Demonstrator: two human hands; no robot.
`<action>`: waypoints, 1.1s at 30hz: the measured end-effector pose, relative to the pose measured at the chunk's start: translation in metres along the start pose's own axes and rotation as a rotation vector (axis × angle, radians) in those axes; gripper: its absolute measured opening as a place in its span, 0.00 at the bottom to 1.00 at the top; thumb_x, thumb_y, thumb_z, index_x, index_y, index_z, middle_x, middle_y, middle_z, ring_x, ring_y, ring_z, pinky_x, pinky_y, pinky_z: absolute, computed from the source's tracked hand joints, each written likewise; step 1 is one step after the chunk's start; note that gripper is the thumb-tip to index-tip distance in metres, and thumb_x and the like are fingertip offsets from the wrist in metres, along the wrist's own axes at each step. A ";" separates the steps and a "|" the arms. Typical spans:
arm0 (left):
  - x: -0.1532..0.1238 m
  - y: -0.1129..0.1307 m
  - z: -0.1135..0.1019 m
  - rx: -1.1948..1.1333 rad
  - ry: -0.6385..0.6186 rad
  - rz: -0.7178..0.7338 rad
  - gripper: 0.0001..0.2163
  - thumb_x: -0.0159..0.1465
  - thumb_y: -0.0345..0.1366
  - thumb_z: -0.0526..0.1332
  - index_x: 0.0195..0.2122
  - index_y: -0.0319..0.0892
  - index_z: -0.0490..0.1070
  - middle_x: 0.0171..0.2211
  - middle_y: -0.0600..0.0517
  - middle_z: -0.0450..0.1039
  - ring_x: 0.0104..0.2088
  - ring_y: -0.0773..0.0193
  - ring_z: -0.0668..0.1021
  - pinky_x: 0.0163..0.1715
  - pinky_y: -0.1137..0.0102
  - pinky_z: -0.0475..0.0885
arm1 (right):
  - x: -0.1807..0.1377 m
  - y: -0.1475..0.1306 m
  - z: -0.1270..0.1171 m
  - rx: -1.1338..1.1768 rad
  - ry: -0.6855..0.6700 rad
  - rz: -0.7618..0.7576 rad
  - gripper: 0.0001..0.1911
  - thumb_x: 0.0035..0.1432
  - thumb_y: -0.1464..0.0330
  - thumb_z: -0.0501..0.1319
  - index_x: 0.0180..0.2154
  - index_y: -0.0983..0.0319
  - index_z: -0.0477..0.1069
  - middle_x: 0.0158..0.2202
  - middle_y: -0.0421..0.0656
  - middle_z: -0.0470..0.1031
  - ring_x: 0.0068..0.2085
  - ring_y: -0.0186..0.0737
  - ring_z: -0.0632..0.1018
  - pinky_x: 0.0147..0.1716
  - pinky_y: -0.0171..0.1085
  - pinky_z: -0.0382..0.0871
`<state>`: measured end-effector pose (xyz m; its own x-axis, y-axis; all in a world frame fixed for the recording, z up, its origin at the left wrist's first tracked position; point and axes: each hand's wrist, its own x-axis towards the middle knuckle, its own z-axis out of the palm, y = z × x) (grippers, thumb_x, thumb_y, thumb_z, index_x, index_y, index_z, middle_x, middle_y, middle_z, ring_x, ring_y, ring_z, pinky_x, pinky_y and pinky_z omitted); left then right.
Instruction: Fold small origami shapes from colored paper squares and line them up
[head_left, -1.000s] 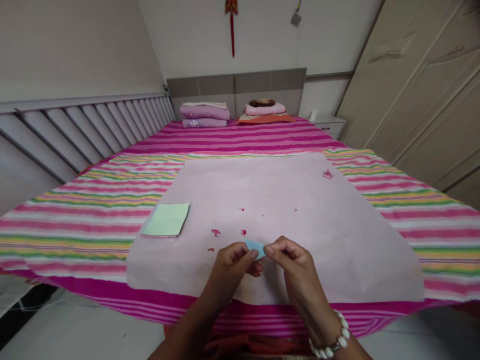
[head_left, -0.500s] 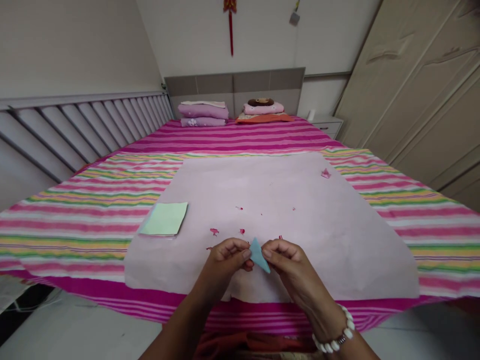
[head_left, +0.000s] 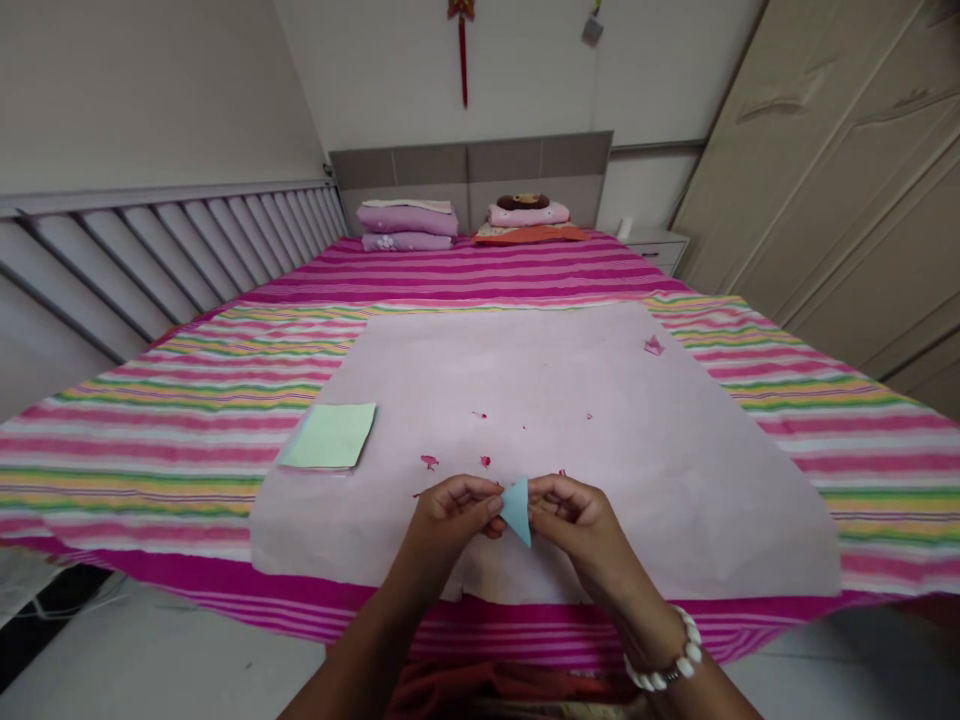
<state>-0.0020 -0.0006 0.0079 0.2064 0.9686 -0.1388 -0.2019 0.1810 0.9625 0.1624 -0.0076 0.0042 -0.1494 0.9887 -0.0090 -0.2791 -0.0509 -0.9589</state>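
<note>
A light-blue piece of folded paper, triangular in outline, is held up between my two hands over the large pale sheet. My left hand pinches its left corner between thumb and fingers. At its right edge, the thumb and forefinger of my right hand are closed, touching the paper. Fingers cover parts of both sides. Beyond my hands, several small red paper scraps lie scattered on the sheet.
To the left, a stack of square papers with a light-green one on top rests on the sheet. A small pink folded paper sits at the far right. Striped bedding surrounds the sheet, and folded quilts stand by the headboard.
The blue paper has turned in my fingers; its right edge now runs nearly upright where it slanted before. My hands have stayed almost in the same place.
</note>
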 end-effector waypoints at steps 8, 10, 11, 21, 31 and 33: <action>-0.009 -0.004 0.012 0.460 0.139 0.357 0.28 0.45 0.34 0.73 0.49 0.44 0.68 0.46 0.47 0.71 0.31 0.64 0.78 0.30 0.69 0.74 | -0.001 0.009 0.007 -0.258 0.221 -0.282 0.02 0.50 0.71 0.65 0.26 0.60 0.74 0.23 0.38 0.71 0.25 0.35 0.71 0.24 0.34 0.65; -0.010 -0.006 0.014 0.488 0.131 0.390 0.21 0.52 0.34 0.69 0.48 0.44 0.69 0.45 0.46 0.71 0.32 0.64 0.79 0.31 0.68 0.76 | -0.003 0.007 0.009 -0.388 0.233 -0.417 0.04 0.53 0.73 0.62 0.28 0.59 0.74 0.26 0.40 0.72 0.28 0.37 0.72 0.27 0.35 0.67; -0.011 -0.006 0.015 0.496 0.137 0.407 0.19 0.54 0.33 0.66 0.47 0.44 0.69 0.45 0.46 0.71 0.32 0.64 0.79 0.32 0.68 0.76 | -0.004 0.007 0.010 -0.440 0.234 -0.469 0.05 0.54 0.74 0.61 0.29 0.59 0.74 0.28 0.41 0.72 0.30 0.38 0.73 0.29 0.36 0.68; -0.021 -0.008 0.026 0.498 0.276 0.389 0.15 0.57 0.31 0.62 0.47 0.44 0.71 0.47 0.46 0.75 0.41 0.57 0.81 0.41 0.66 0.77 | -0.014 0.005 0.017 -0.626 0.213 -0.673 0.11 0.57 0.77 0.58 0.37 0.58 0.75 0.34 0.45 0.74 0.36 0.42 0.76 0.35 0.41 0.73; -0.025 -0.009 0.020 0.415 0.206 0.440 0.10 0.58 0.25 0.59 0.36 0.45 0.75 0.52 0.47 0.73 0.49 0.55 0.76 0.43 0.65 0.75 | -0.013 0.006 0.015 -0.491 0.213 -0.700 0.16 0.54 0.81 0.57 0.36 0.55 0.77 0.36 0.45 0.73 0.39 0.43 0.76 0.33 0.39 0.72; -0.026 -0.007 0.021 0.301 0.176 0.400 0.08 0.57 0.26 0.60 0.35 0.44 0.75 0.54 0.46 0.71 0.50 0.55 0.76 0.45 0.65 0.74 | -0.012 0.007 0.013 -0.468 0.224 -0.680 0.16 0.53 0.81 0.58 0.34 0.56 0.77 0.36 0.44 0.73 0.39 0.43 0.76 0.33 0.40 0.71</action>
<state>0.0138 -0.0304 0.0094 0.0005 0.9707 0.2405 0.0576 -0.2401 0.9690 0.1503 -0.0220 0.0017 0.1134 0.7901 0.6024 0.1877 0.5783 -0.7939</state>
